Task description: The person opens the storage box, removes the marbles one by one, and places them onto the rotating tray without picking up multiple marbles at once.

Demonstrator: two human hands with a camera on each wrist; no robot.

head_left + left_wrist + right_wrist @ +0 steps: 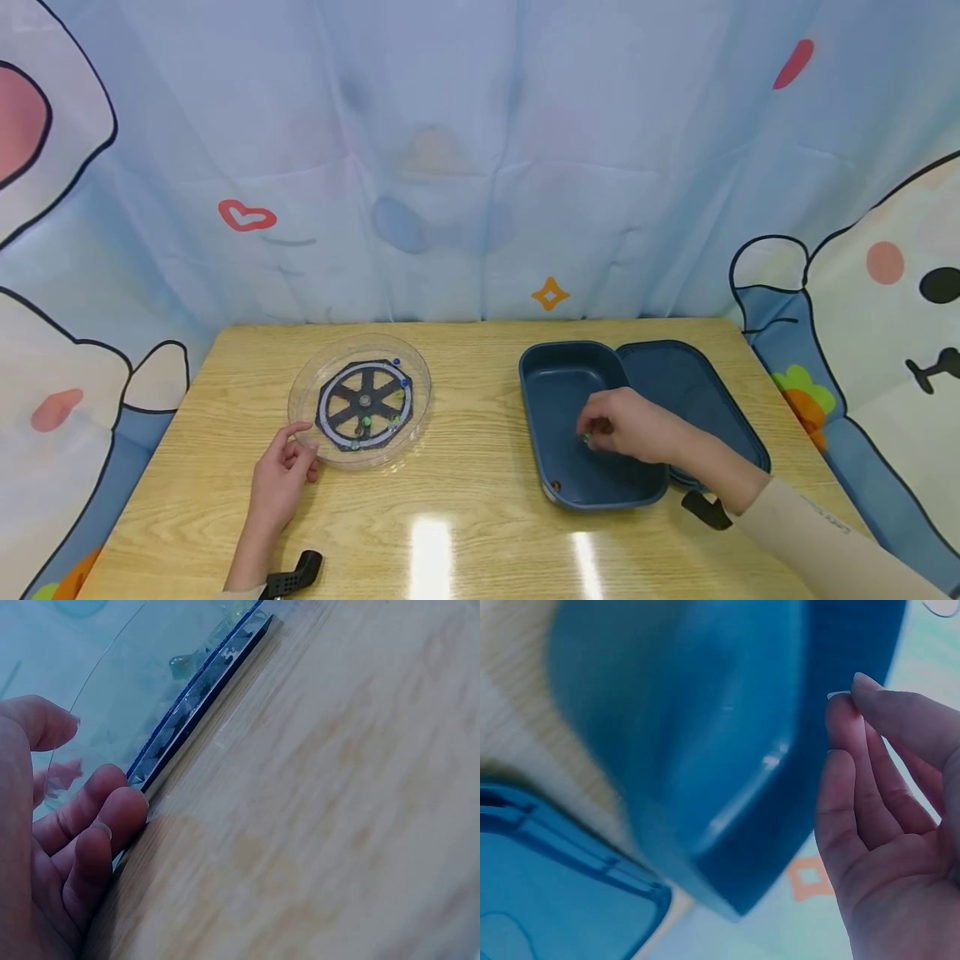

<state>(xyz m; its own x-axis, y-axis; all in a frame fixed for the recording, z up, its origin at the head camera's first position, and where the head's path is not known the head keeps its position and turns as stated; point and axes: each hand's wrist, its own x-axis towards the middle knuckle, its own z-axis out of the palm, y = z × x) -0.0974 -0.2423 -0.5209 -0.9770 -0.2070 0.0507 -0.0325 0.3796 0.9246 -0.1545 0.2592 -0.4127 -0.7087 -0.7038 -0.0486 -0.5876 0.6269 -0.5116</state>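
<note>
At the left of the head view, my left hand (281, 479) rests at the near-left rim of a clear round dish (300, 392). In the left wrist view, its loosely bent fingers (120, 806) lie against the outer wall. The dish has a dark spoked wheel pattern (365, 401) and several marbles, among them a blue marble (405, 382) and a green marble (367, 422). My right hand (622, 423) reaches into a dark blue bin (551, 400), a small green marble (587, 437) pinched at its fingertips. An orange-brown marble (556, 485) lies in the bin's near-left corner.
A matching blue lid (675, 379) lies right of the bin, partly under its edge. Both containers stand on a wooden table (472, 433), the dish left and the bin right. A printed curtain (450, 167) hangs behind the table's far edge.
</note>
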